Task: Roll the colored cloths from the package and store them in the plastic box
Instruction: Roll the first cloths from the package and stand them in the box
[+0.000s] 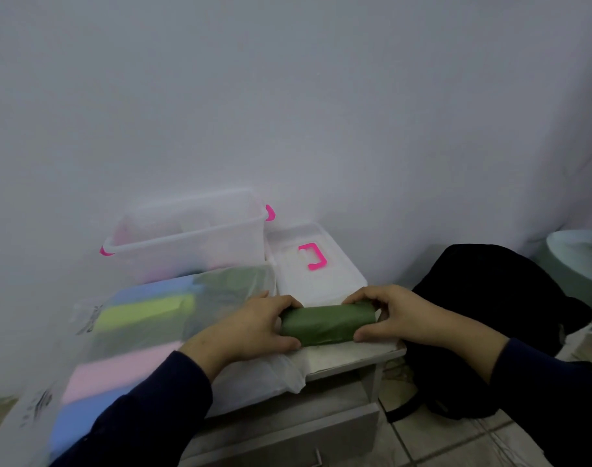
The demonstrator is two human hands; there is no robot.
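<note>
A green cloth [328, 323], rolled into a tube, lies crosswise near the table's front right. My left hand [250, 326] grips its left end and my right hand [394, 318] grips its right end. To the left lies a clear plastic package [126, 335] holding folded blue, yellow-green, pink and green cloths. Behind it stands the clear plastic box [186, 239] with pink latches, open; something pale pink shows faintly through its wall.
The box's lid [316, 264] with a pink handle lies flat to the right of the box. A black bag [490, 318] sits on the floor beside the table's right edge. A white wall stands close behind. A drawer front [287, 433] shows below the tabletop.
</note>
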